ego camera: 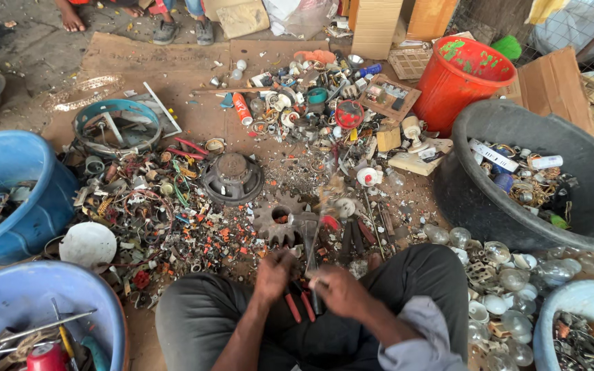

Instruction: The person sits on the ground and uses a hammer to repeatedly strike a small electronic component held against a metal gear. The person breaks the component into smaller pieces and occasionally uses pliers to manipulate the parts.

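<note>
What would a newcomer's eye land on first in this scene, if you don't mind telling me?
Probably the red bucket at the upper right, beside the big black tub of scrap. Next, the scrap pile across the floor, with blue basins on the left. At the bottom, the left hand and right hand meet over red-handled pliers.

The person wears dark grey trousers and a grey rolled-up sleeve; both forearms are bare.
</note>
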